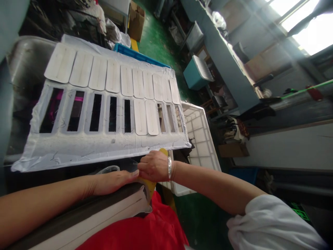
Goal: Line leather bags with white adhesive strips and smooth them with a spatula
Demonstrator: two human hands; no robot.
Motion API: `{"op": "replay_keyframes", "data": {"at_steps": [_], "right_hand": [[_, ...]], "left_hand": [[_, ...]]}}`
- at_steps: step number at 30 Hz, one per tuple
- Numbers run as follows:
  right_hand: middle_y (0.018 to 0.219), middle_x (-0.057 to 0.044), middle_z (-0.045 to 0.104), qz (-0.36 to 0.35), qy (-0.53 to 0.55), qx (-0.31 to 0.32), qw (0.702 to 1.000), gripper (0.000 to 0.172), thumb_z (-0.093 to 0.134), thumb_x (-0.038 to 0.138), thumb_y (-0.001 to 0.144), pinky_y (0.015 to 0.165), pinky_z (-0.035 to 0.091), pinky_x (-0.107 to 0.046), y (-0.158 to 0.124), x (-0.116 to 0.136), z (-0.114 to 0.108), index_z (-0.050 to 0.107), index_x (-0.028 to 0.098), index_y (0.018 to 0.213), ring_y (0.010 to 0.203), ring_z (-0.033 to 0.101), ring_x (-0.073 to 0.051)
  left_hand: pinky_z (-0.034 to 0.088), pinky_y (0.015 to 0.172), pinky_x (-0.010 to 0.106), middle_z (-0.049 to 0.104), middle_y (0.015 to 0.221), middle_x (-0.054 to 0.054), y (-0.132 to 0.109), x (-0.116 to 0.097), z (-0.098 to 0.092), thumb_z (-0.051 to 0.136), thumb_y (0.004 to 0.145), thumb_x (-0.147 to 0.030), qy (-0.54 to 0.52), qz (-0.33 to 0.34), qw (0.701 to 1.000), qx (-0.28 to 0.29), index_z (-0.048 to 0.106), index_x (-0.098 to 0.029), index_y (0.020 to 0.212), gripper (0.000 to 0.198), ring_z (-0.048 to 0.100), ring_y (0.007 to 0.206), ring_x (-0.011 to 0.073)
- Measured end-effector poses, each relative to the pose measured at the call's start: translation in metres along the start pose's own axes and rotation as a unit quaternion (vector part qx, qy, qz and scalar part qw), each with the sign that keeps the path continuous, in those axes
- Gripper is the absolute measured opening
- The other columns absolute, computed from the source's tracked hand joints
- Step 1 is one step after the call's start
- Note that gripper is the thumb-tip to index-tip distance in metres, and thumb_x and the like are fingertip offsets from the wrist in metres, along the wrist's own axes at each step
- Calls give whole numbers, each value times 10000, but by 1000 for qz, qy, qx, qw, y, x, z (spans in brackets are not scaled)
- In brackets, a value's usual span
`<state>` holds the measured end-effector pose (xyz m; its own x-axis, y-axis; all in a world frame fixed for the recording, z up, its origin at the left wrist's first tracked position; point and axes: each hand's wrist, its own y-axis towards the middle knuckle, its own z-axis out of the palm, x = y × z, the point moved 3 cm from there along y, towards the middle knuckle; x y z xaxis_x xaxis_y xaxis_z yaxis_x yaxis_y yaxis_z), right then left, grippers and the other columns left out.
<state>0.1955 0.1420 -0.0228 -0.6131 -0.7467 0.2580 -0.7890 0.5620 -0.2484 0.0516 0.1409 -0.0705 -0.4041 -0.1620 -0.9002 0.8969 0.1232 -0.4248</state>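
Note:
My right hand (pixel 154 166), wearing a silver bracelet (pixel 169 168), is closed in a fist around a flat yellow piece (pixel 151 186). One rounded end of that piece shows above the knuckles; its kind I cannot make out. My left hand (pixel 111 182) lies over the dark padded edge (pixel 125 194) of a board close to my body. Its thumb points right and meets the right hand's fingers, while its other fingers are hidden. Some clear plastic (pixel 108 169) shows just behind it. Ahead lies a white cloth-covered rack (pixel 78 144) with slots, bearing several white rounded panels (pixel 99 73).
A white plastic crate (pixel 200 139) stands right of the rack, with dark material inside. Blue tray edges (pixel 140 55) show behind the rack. Red cloth (pixel 135 229) covers my lap. Farther off are a teal bin (pixel 194 74), a cardboard box (pixel 136 22) and a long workbench (pixel 221 59).

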Motion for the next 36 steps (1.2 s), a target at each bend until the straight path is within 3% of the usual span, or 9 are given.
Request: {"op": "replay_keyframes", "data": {"at_steps": [4, 8, 13, 19, 24, 31, 36], "right_hand": [[768, -19, 666, 88, 60, 62, 992, 356, 400, 414, 885, 598, 276, -301, 8, 7, 1, 634, 185, 745, 735, 594, -150], [816, -36, 693, 151, 94, 87, 980, 335, 424, 405, 864, 611, 297, -302, 13, 11, 0, 672, 193, 785, 789, 615, -173], [846, -34, 699, 113, 81, 105, 985, 306, 452, 403, 847, 589, 300, -306, 20, 11, -4, 672, 196, 796, 790, 625, -184], [851, -43, 699, 95, 82, 125, 984, 389, 360, 395, 910, 558, 289, -293, 22, 16, -3, 665, 188, 786, 786, 621, -175], [785, -39, 693, 96, 73, 80, 989, 442, 335, 419, 920, 519, 260, -293, 16, 20, 4, 656, 177, 737, 743, 623, -168], [743, -35, 689, 75, 43, 45, 995, 372, 407, 411, 894, 499, 271, -297, 8, 24, 7, 650, 183, 729, 692, 628, -189], [753, -54, 689, 94, 44, 54, 993, 391, 388, 424, 900, 519, 311, -297, 11, 24, 4, 655, 182, 749, 717, 637, -197]], "left_hand": [[368, 955, 300, 635, 1080, 40, -4, -3, 3, 127, 886, -592, -2, -7, 1000, -2, 633, -168, 1031, 676, 541, 1021, 199], [296, 1034, 324, 584, 1197, 45, -3, -3, 0, 117, 882, -599, -5, -16, 1000, -18, 567, -171, 1170, 685, 492, 1122, 198], [301, 1032, 295, 554, 1233, 34, -2, 4, -2, 178, 882, -594, 24, -36, 999, -30, 534, -191, 1208, 629, 477, 1153, 191], [308, 1019, 294, 584, 1162, 4, -5, 2, 3, 201, 890, -570, 41, -24, 999, 21, 567, -220, 1148, 568, 490, 1109, 194], [284, 1034, 285, 578, 1125, 2, -4, 1, 7, 235, 890, -571, 28, -16, 998, 49, 584, -206, 1068, 535, 477, 1101, 187], [234, 1069, 302, 487, 1290, 11, -2, -2, 13, 276, 879, -583, 8, -14, 997, 79, 443, -224, 1272, 558, 411, 1187, 193], [259, 1054, 321, 510, 1274, 22, -3, 2, 9, 300, 888, -545, 11, -18, 998, 54, 449, -222, 1275, 526, 429, 1183, 201]]}}
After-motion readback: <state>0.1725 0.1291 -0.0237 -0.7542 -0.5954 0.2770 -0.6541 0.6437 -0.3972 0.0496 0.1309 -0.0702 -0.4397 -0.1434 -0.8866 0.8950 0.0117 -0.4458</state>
